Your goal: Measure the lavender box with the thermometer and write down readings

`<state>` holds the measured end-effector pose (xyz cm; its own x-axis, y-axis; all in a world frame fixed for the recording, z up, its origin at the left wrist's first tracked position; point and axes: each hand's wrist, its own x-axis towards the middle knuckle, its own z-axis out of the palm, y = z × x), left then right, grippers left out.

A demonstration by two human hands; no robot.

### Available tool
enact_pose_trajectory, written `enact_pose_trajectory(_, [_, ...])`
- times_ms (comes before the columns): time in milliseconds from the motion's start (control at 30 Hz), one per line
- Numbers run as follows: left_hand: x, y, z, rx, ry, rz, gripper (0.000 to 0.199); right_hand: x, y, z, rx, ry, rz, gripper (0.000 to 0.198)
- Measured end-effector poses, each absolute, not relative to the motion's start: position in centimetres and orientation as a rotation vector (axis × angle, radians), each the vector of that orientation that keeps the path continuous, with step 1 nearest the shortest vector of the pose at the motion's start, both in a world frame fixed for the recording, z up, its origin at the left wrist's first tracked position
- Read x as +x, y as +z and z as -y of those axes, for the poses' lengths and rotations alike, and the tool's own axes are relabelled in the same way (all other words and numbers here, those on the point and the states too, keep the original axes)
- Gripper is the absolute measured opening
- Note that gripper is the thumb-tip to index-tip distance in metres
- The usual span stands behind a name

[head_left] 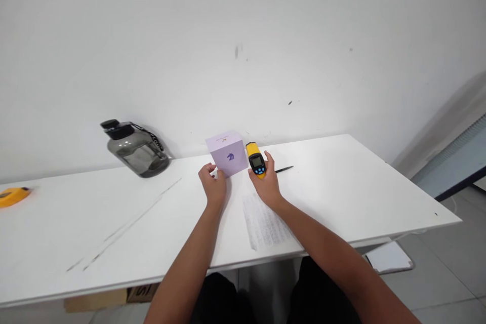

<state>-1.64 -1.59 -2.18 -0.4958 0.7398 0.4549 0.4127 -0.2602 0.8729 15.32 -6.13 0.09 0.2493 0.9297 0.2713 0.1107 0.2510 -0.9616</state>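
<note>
My left hand (213, 182) is at the lower left corner of a light purple box (236, 160), its fingers curled by the side and its thumb at the front face. The box has a small dark purple emblem on its front and stands tilted on the white table. In my right hand (269, 182) is a yellow and black infrared thermometer (257, 161), its small grey screen and blue buttons facing me. The thermometer is upright just right of the box, and my fingers wrap its handle. Behind my right hand a dark pen (284, 168) lies on the table.
A grey see-through water bottle (142, 152) stands by the wall on the left. An orange-yellow tool (14, 196) lies at the table's far left. Under my right forearm is a sheet of paper (264, 223) with rows of writing. The white table (341, 197) ends at right.
</note>
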Motion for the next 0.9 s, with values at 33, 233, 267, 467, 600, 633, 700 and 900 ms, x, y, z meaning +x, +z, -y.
enact_pose_trajectory(33, [-1.6,-2.2,1.6,1.407,1.829,-1.719,0.025,15.3,0.1,6.1,-1.181,0.786,1.182,0.079])
enact_pose_trajectory(233, [-1.7,-2.5,1.4,1.393,1.845,-1.68,0.025,15.4,0.5,6.3,-1.23,0.784,1.187,0.078])
enact_pose_trajectory(267, [-1.7,-2.4,1.4,1.392,1.841,-1.682,0.024,15.5,0.5,6.3,-1.241,0.78,1.189,0.078])
enact_pose_trajectory(467, [-1.1,-1.7,2.3,1.499,1.767,-1.689,0.018,15.3,-0.1,5.9,-1.208,0.793,1.222,0.08])
enact_pose_trajectory(600, [-0.6,-0.6,3.6,1.586,1.816,-1.714,0.018,14.8,-0.9,5.7,-1.086,0.805,1.287,0.079])
enact_pose_trajectory(633, [-0.5,-0.3,4.0,1.587,1.831,-1.69,0.017,14.8,-1.0,5.7,-1.056,0.806,1.303,0.079])
enact_pose_trajectory(700, [-0.3,0.0,4.5,1.557,1.829,-1.548,0.025,14.8,-1.3,5.9,-1.001,0.808,1.338,0.08])
enact_pose_trajectory(900, [1.1,-0.3,4.9,1.581,1.476,-1.072,0.077,15.5,-1.4,6.4,-0.865,0.644,1.646,0.079])
